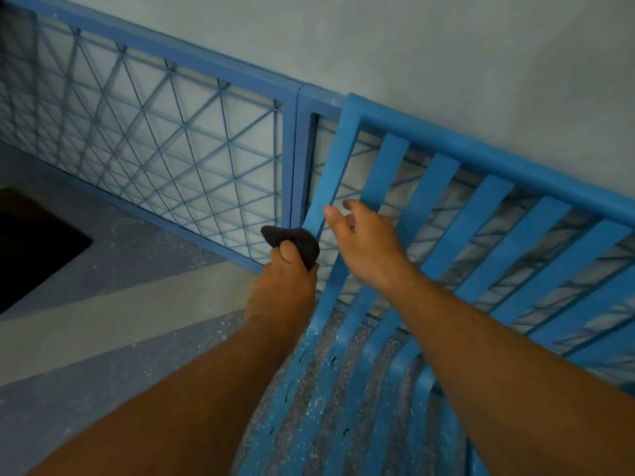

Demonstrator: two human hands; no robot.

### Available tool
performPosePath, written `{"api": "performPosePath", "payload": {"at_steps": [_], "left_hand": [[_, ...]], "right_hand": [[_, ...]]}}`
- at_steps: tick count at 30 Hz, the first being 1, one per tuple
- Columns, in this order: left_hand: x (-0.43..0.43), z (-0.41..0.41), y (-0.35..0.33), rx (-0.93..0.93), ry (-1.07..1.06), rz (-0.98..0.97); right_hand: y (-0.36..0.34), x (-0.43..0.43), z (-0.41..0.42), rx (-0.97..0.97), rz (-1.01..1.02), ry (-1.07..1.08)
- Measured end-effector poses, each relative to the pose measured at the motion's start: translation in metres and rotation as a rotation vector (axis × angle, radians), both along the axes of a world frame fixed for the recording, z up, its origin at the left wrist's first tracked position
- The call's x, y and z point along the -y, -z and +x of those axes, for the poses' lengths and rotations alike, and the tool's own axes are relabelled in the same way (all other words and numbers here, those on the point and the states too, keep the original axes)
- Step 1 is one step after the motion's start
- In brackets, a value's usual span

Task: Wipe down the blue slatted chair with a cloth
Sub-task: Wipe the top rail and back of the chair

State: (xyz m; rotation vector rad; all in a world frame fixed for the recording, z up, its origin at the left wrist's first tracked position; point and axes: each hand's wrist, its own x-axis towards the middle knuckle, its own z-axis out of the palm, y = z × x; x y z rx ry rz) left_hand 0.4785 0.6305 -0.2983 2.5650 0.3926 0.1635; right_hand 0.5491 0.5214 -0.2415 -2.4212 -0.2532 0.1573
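In the head view, a dark cloth (pixel 296 242) is being pinched in the left hand (pixel 283 290), whose grip is pressed together around it, with the thumb on top. The cloth is being held against the outermost left slat of the blue slatted chair (pixel 453 214), low on the backrest. The right hand (pixel 364 242) is being kept just beside it, with its grip spread; the fingertips seem to be hooked behind the next slat, but this is partly hidden. The chair is being seen from above, filling the right and lower part of the view, with its back close to a blue metal grille (pixel 165 132) on the pale wall (pixel 446 46). White specks are lying on the seat slats.
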Motion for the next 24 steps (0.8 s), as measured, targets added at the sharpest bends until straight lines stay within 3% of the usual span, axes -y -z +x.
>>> {"api": "performPosePath", "payload": {"at_steps": [3, 6, 9, 11, 13, 16, 18, 24], "left_hand": [[-0.004, -0.001, 0.002, 0.036, 0.026, 0.008], [-0.017, 0.010, 0.000, -0.078, 0.070, -0.222], [-0.038, 0.022, -0.007, -0.267, 0.166, -0.579], [-0.041, 0.024, -0.010, -0.319, 0.178, -0.680], [-0.029, 0.021, -0.009, -0.218, 0.114, -0.581], [0.000, 0.011, 0.001, 0.016, -0.026, -0.100], [0.008, 0.010, 0.006, 0.112, -0.013, 0.080], [-0.001, 0.009, 0.005, 0.002, -0.106, -0.158]], "right_hand": [[0.007, -0.019, 0.008, -0.065, 0.138, -0.003], [0.010, -0.021, 0.014, -0.115, 0.227, 0.013], [0.014, -0.017, 0.022, -0.187, 0.284, 0.010], [0.015, -0.017, 0.024, -0.193, 0.297, 0.007], [0.015, -0.018, 0.022, -0.194, 0.300, 0.012], [0.011, -0.018, 0.019, -0.179, 0.325, 0.039], [0.008, -0.017, 0.018, -0.181, 0.304, 0.019], [0.010, -0.016, 0.015, -0.211, 0.333, 0.017]]}}
